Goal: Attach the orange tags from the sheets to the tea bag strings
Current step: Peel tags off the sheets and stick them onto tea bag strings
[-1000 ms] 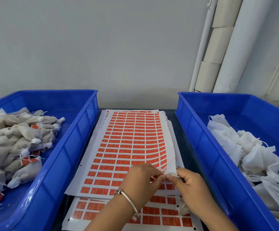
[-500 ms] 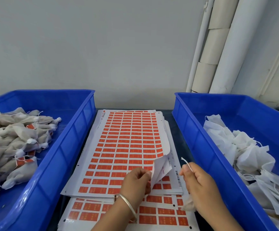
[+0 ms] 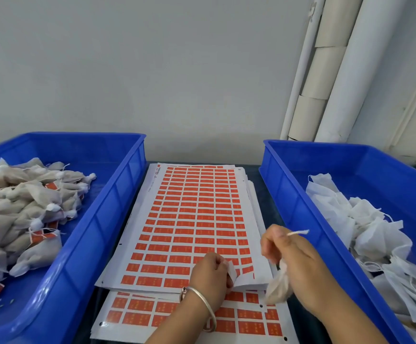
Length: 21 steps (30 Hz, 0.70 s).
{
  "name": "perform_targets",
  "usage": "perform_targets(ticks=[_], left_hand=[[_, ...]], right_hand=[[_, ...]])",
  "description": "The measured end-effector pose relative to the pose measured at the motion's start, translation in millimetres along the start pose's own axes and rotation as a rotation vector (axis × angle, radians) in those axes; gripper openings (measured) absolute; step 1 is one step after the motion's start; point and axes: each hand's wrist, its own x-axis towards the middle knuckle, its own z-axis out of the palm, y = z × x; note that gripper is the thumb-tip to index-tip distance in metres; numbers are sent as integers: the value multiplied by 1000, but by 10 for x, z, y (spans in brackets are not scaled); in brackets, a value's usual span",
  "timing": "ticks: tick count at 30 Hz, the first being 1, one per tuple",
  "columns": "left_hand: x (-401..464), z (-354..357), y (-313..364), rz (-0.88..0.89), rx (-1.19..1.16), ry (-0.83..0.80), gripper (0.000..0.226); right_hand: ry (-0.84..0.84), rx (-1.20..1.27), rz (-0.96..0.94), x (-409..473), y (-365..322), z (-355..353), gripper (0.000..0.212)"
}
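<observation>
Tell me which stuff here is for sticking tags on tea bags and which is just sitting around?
For the job:
top sheet
peeled tag in left hand
string and tea bag in right hand
left bin, tagged bags
right bin, untagged bags

Just there:
pipes
wall

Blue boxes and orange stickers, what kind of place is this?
Probably a small packing workshop. Two blue bins hold piles of tea bags, and stacked sheets of orange tags lie between them for hand labelling.

Two blue bins (image 3: pixel 117 194), two hands (image 3: pixel 209 276)
</observation>
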Motion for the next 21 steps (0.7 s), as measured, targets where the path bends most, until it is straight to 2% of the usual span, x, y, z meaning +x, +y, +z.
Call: perform_targets(ticks=[4,7,12,14,16,17,18,19,20,21], left_hand=[[2,-6,10,-3,0,20,19],[-6,-41,19,-55,-129,67,20],[-28,-109,24,-101,-458,84,18],[-45,-117,48,-82,-600,63,16],[-71,-121,62,-51,-645,44,14],[-85,-125,61,-35,-645,35,14],[-96,-135,55,-23,-641,27,15],[-103,-144,47,-19,-637,23,15],[-105,-156,37,-25,-641,25,16],[-104,-167,29,-43,-660,27,17]], right_hand=[[-123,-212,-45,86,-52,58,36],[-190,-349,-41,145,-112,103,39],[-208,-319,-50,215,-158,112,33],[-185,-296,-61,246,-155,89,44],[-123,-290,-47,235,-138,51,54],[-107,-311,-60,197,-105,25,45],[-133,-365,-61,142,-33,-13,25],[-199,-440,-38,79,15,-44,15],[-296,-501,-8,5,75,-63,25],[-381,-493,73,-64,178,-77,25]])
